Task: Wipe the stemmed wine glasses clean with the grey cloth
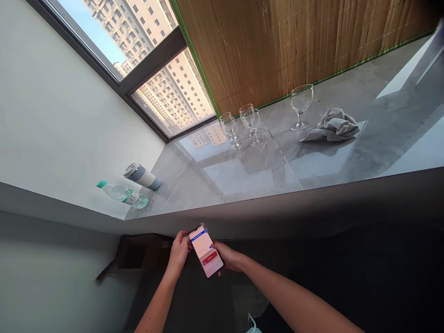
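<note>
A lit phone (201,247) is held in front of me, just below the ledge's front edge. Blue and red areas show on its screen; the text is too small to read. My right hand (229,257) wraps round the phone's right side, its thumb lying over the screen. At the upper left edge of the phone, my left hand (179,253) is closed with its fingers curled against the case. Parts of the fingers of both hands are hidden behind the phone.
On the grey tiled ledge (239,178) stand several stemmed glasses (255,122), another glass (301,99) and a crumpled grey cloth (336,126). A plastic bottle (120,192) and a tumbler (142,176) are at the left. Below is a brown cardboard box (152,243).
</note>
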`<state>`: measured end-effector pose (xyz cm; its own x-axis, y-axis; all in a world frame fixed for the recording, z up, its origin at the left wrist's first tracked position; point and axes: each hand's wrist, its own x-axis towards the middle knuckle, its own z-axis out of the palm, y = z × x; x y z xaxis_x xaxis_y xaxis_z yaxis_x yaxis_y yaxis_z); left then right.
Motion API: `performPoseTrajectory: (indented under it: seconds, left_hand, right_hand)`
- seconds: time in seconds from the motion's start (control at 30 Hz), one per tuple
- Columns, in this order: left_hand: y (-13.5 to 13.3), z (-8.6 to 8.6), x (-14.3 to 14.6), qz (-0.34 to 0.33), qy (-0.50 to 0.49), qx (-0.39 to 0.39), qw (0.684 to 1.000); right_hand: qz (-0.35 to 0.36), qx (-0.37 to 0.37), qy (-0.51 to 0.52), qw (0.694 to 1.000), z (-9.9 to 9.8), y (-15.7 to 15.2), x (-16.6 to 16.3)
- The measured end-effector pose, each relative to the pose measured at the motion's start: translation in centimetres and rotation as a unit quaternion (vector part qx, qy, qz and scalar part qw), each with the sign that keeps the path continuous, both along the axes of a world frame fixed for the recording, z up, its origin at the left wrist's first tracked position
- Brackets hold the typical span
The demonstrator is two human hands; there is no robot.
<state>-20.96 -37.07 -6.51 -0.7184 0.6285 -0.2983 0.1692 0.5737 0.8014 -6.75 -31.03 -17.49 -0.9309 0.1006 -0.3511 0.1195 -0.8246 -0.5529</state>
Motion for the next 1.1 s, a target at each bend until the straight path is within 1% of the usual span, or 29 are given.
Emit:
performPoseTrajectory:
  seconds: [0.23, 0.43, 0.7, 1.1]
  left_hand:
    - [0.0, 0.0, -0.1, -0.004, 0.002, 0.0, 1.0]
    - [0.0, -0.1, -0.1, -0.009, 0.005, -0.002, 1.0]
    - [-0.2, 0.1, 0.1, -0.015, 0.001, -0.015, 1.0]
    - [-0.3, -0.3, -0.2, -0.02, 0.005, -0.04, 0.999]
  right_hand:
    - [-0.023, 0.031, -0.024, 0.999, 0.2, 0.0, 0.2]
    - [0.03, -0.001, 0.002, 1.0, 0.6, 0.3, 0.3]
    - [0.033, 0.007, 0.01, 0.999, 1.0, 0.3, 0.7]
    - [0.032, 0.011, 0.026, 0.999, 0.6, 0.3, 0.4]
